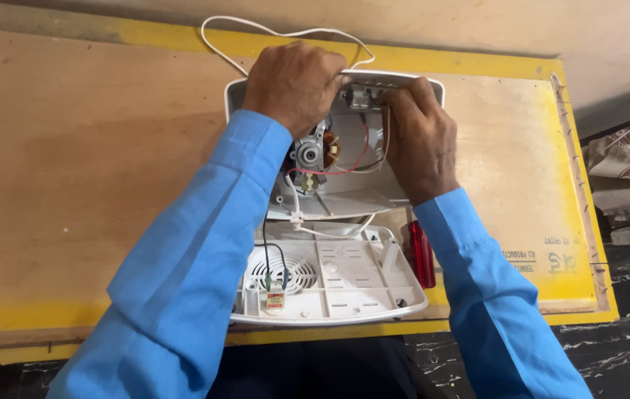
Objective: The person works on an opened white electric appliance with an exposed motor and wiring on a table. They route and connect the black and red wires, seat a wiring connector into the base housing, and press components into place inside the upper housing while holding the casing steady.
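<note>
A white appliance housing point(344, 185) lies opened on a plywood desk point(86, 170) with yellow-painted edges, sitting toward twelve o'clock near the far edge; its long axis runs from six to twelve o'clock, open side up, showing a motor with copper windings point(319, 150) and red and white wires. The left hand point(294, 83) rests curled over the housing's far rim at eleven o'clock, fingers clenched on the rim beside a small grey switch block point(361, 96). The right hand point(418, 140) presses at one o'clock, its fingers pinching that block. The detached white base plate point(344, 277), ribbed and vented, lies at six o'clock, reaching the desk's near edge. A red-handled screwdriver point(423, 255) lies just right of it. Wide bare plywood opens toward nine o'clock; less toward three. A white cord point(271, 31) loops past the far edge.
</note>
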